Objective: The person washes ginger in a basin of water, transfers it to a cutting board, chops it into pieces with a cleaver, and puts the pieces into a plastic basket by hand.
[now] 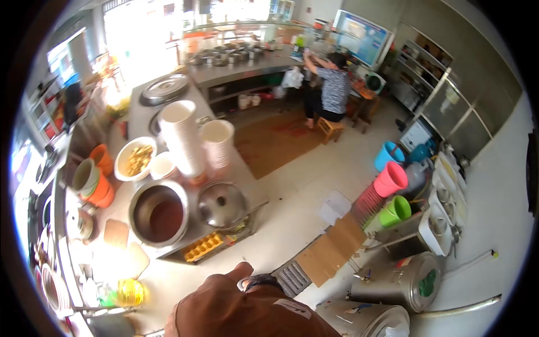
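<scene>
My brown clothing [241,309] fills the bottom middle of the head view. Neither of my hands can be made out; a small rounded shape at the clothing's upper edge is too unclear to name. Just ahead, a large metal pot [135,216] holds reddish-brown liquid on the steel counter [247,196]. Beside it lies a round metal lid [222,194]. Behind them rise a tall stack of white cups [182,137] and a shorter cup stack [218,140]. A white bowl [120,163] contains yellowish pieces.
Below the counter edge sits a yellow egg tray [203,247]. Flattened cardboard [331,253] and a floor drain [293,279] lie to the right, near large steel drums [393,283] and pink [391,180] and green buckets [396,210]. A person [335,92] sits on a stool farther back.
</scene>
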The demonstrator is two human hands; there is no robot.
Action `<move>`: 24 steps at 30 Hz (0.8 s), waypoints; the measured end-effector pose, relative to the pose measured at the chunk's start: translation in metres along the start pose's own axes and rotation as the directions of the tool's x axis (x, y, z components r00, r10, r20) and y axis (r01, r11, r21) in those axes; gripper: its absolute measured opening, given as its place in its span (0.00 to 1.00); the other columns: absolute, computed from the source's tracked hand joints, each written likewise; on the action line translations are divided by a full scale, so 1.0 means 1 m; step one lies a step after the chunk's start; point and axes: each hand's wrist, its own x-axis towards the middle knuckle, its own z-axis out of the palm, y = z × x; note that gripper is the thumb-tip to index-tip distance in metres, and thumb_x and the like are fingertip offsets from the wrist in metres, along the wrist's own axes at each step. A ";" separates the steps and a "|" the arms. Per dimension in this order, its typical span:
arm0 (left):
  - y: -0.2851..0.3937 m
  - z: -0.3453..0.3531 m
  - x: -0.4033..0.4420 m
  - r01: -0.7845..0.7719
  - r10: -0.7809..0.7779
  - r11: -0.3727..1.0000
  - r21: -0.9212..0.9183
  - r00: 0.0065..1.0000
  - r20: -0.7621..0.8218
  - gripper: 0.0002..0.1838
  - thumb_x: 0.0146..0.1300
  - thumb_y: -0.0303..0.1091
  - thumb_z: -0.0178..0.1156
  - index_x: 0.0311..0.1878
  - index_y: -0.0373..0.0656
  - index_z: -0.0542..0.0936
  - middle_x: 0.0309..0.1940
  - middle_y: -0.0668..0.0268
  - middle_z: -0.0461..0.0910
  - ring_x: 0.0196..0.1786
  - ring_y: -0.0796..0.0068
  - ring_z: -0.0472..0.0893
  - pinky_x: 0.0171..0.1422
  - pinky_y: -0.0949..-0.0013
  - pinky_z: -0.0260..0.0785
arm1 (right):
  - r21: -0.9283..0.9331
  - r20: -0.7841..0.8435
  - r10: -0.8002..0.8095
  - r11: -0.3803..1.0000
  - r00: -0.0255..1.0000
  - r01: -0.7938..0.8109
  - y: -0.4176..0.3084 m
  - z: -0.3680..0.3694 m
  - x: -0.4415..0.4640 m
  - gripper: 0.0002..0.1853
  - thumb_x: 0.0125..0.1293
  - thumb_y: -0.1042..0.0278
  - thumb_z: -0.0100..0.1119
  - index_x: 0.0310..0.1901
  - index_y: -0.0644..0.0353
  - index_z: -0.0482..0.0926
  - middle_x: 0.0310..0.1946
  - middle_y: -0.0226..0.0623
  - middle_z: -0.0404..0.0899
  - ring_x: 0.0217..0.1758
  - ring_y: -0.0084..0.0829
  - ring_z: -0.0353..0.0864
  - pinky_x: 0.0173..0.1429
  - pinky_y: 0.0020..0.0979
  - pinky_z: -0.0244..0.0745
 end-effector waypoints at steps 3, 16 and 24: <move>-0.030 0.051 -0.059 0.084 -0.071 0.991 0.105 0.991 -0.116 0.10 0.58 0.30 0.57 0.35 0.43 0.88 0.37 0.55 0.87 0.42 0.54 0.86 0.45 0.53 0.80 | 0.426 0.245 -0.238 0.897 0.940 0.116 -0.083 0.056 -0.122 0.25 0.79 0.54 0.46 0.72 0.51 0.67 0.62 0.37 0.77 0.55 0.34 0.82 0.48 0.35 0.80; -0.119 0.242 -0.473 0.426 -0.464 0.885 0.185 0.831 0.306 0.13 0.67 0.34 0.53 0.42 0.47 0.88 0.41 0.60 0.87 0.45 0.58 0.86 0.49 0.55 0.80 | 0.149 0.417 -0.840 0.441 -0.348 -0.885 -0.339 -0.062 -0.902 0.08 0.69 0.65 0.57 0.44 0.59 0.78 0.34 0.35 0.84 0.33 0.31 0.86 0.33 0.30 0.79; -0.088 0.266 -0.546 0.466 -0.840 0.291 -0.836 0.543 0.010 0.20 0.60 0.43 0.55 0.45 0.37 0.85 0.41 0.46 0.84 0.47 0.45 0.83 0.55 0.51 0.74 | -0.047 0.604 -0.544 0.705 -0.582 -0.708 -0.278 -0.164 -1.000 0.07 0.69 0.65 0.53 0.36 0.58 0.77 0.26 0.33 0.76 0.25 0.31 0.82 0.23 0.29 0.70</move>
